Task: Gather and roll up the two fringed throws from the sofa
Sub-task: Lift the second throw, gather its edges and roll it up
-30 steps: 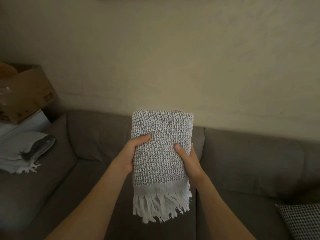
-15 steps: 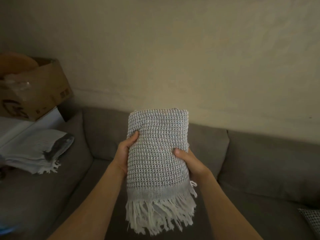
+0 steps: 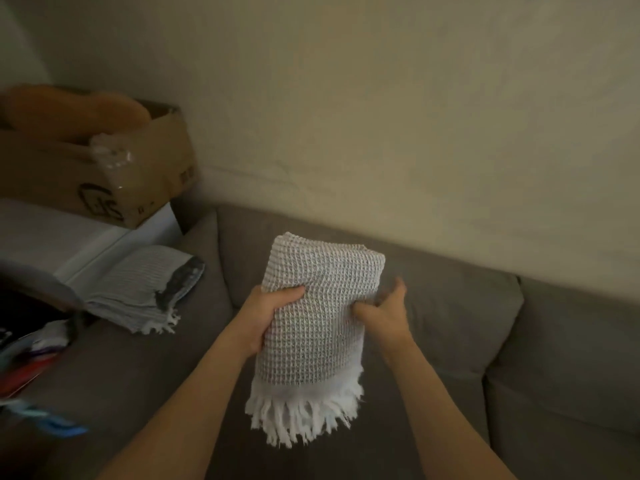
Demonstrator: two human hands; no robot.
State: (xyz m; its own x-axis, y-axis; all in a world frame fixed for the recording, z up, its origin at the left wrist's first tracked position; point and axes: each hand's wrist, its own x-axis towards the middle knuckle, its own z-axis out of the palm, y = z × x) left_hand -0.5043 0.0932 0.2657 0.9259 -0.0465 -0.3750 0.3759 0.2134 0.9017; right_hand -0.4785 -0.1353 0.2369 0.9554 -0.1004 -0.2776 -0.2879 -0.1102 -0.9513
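I hold a rolled grey waffle-weave throw [image 3: 318, 323] upright above the sofa seat, its white fringe hanging at the bottom. My left hand [image 3: 268, 317] grips its left side with the thumb across the front. My right hand [image 3: 382, 311] grips the right side, thumb pressed into the weave, fingers behind. A second throw [image 3: 138, 289], pale grey with a dark band and white fringe, lies folded on the sofa's left armrest area.
The grey sofa [image 3: 450, 341] fills the lower view, with the wall right behind it. A cardboard box [image 3: 114, 168] holding an orange item stands at the left on a white surface. Blurred colourful items [image 3: 31, 358] sit at the far left edge.
The view has swung left, so the box and second throw appear further right. The rolled throw has tilted slightly and sunk lower; both hands still hold it.
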